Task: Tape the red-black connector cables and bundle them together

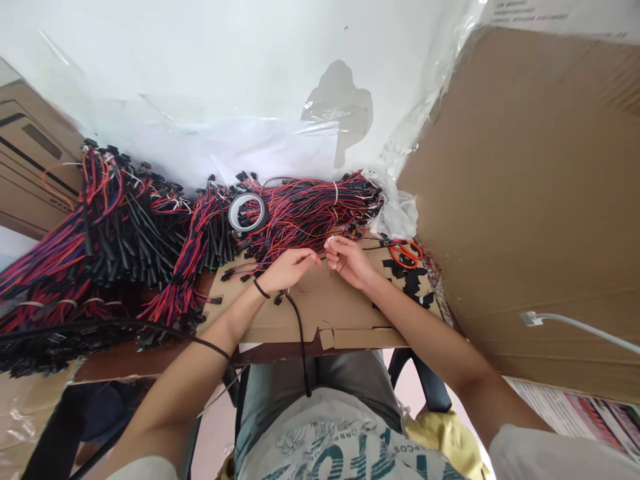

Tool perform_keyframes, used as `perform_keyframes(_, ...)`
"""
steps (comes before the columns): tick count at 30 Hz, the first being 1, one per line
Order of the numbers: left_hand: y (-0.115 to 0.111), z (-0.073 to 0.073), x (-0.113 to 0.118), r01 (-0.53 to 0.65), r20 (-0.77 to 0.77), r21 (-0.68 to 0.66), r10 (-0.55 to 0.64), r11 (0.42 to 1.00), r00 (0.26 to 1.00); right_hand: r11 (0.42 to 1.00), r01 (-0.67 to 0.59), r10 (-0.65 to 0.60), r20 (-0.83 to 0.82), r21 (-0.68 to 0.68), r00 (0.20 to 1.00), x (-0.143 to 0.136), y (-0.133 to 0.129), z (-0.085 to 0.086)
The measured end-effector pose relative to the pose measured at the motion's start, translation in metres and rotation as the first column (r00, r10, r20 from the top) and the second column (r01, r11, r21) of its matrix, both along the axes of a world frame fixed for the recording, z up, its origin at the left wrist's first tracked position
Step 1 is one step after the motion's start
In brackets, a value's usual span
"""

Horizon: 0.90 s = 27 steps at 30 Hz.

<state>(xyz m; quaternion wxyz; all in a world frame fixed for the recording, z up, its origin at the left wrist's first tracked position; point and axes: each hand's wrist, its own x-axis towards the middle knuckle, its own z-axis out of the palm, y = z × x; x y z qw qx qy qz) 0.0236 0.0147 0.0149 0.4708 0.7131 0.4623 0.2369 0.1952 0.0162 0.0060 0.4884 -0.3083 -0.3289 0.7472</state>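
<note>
Landmark: tape roll (233, 213). Thin dark lead (323, 257) sits right of it and slightly nearer the person, up in the fingertips. Left hand (293, 268) has thumb and fingers pinched on its left part; right hand (350, 260) pinches the right part, fingers curled. Exact contact too small to read; same for the pale bit at the right fingertips.

Handling, my guess: next to no weight, limp, wants to curl, not slippery. Thin conductors could be the weak spot, so hold by the sleeve or connector body, fingertips only, no hard tugging.

Surface: flat cardboard sheet (330, 310), mostly on the near side and right of the roll, torn at its near edge, over a brown table (130, 365). Red-and-black wire pile (310, 207) right of the roll, touching it; more wire bundles (135, 230) left. Far right of the roll: crumpled plastic bag (399, 212), orange loops (406, 253) (scissors handles, probably), black tape scraps (413, 283).

Room: plastic-covered white wall (200, 73) behind the roll, tall cardboard panel (525, 200) well right.
</note>
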Motion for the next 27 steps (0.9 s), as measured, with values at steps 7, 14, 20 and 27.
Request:
perform_keyframes(7,0.0,0.004,0.001,0.011,0.081,-0.174,0.003,0.985,0.997,0.999,-0.021,0.022,-0.014,0.048,1.0,0.0,0.0,0.0)
perform_keyframes(14,0.002,0.0,-0.006,-0.184,0.252,-0.191,0.23,0.964,0.94,0.948,0.127,-0.213,0.286,0.291,0.934,-0.01,-0.01,-0.007)
perform_keyframes(20,-0.005,0.005,-0.005,-0.181,0.274,-0.176,0.225,0.968,0.935,0.831,0.171,-0.443,0.444,0.529,0.779,-0.021,-0.013,-0.022)
perform_keyframes(27,-0.012,0.012,0.002,-0.21,0.162,-0.158,0.235,0.965,0.958,0.955,0.211,-0.278,0.386,0.208,0.879,-0.031,-0.009,-0.024)
